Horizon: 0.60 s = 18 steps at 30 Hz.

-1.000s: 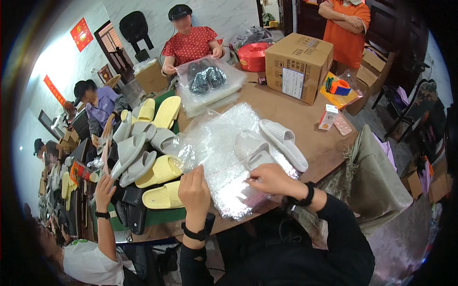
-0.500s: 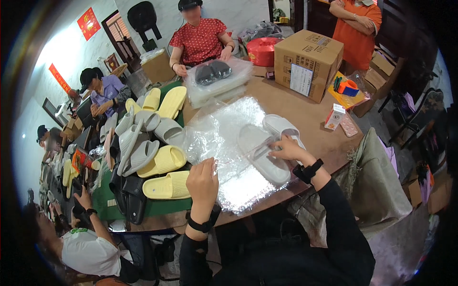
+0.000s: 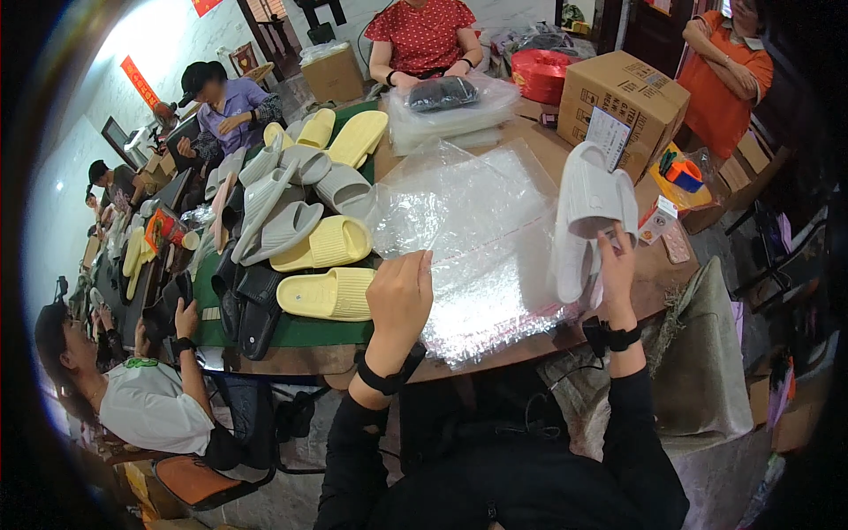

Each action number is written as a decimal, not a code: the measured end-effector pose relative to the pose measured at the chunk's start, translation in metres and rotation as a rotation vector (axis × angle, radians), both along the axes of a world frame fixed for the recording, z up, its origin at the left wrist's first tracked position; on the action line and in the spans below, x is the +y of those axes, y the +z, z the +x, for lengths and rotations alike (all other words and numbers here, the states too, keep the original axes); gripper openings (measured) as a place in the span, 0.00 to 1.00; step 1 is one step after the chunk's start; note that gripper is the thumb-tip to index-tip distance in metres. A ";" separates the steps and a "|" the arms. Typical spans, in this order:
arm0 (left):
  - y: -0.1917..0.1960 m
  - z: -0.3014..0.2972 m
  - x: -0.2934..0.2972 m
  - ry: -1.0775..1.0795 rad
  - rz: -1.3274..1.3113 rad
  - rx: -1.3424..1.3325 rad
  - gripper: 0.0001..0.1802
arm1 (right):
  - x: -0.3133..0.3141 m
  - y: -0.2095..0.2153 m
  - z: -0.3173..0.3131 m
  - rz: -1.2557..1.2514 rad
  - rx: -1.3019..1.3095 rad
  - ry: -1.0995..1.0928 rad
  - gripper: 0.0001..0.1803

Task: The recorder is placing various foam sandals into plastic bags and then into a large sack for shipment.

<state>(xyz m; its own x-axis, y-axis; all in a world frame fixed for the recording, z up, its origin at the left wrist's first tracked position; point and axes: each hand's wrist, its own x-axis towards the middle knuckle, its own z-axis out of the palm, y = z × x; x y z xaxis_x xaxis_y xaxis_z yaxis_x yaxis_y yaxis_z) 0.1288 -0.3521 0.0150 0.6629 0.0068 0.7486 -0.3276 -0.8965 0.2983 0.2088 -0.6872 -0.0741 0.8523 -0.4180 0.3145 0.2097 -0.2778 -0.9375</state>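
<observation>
A pair of light grey slide slippers point(image 3: 579, 225), stood up on edge, is in my right hand point(image 3: 616, 265), whose fingers are hooked in at the strap. My left hand point(image 3: 400, 300) is closed in a pinch on the near left edge of a clear plastic bag point(image 3: 442, 199). The bag lies on a stack of shiny clear bags point(image 3: 490, 300) between my two hands. Just left of my left hand sits a yellow slipper point(image 3: 327, 294), at the near edge of a pile of grey, yellow and black slippers.
Across the table a person in a red top handles a wrapped dark bundle point(image 3: 442, 94). A carton point(image 3: 623, 102) stands far right, near a red ribbon roll point(image 3: 540, 75), a small white box point(image 3: 658, 219) and an orange tape dispenser point(image 3: 682, 173). Several people work on the left.
My right hand has lifted the grey slippers off the bags and turned them upright, moving right. My left hand stays pinched at the bag's edge. The view has shifted.
</observation>
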 end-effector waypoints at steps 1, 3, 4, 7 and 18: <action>0.000 0.001 -0.001 -0.001 -0.008 -0.004 0.04 | -0.003 0.003 -0.002 0.146 -0.059 -0.024 0.22; -0.001 0.001 -0.003 0.002 -0.020 -0.011 0.05 | -0.009 0.019 -0.022 0.209 -0.155 0.011 0.20; -0.001 0.001 -0.003 0.005 -0.020 -0.005 0.05 | -0.010 0.027 -0.031 0.280 -0.250 0.048 0.19; -0.006 -0.001 -0.003 0.011 -0.016 0.023 0.06 | -0.017 0.042 -0.065 0.205 -0.182 0.233 0.18; -0.016 0.003 -0.010 -0.050 -0.052 0.127 0.08 | 0.032 0.078 -0.060 0.755 0.006 0.519 0.12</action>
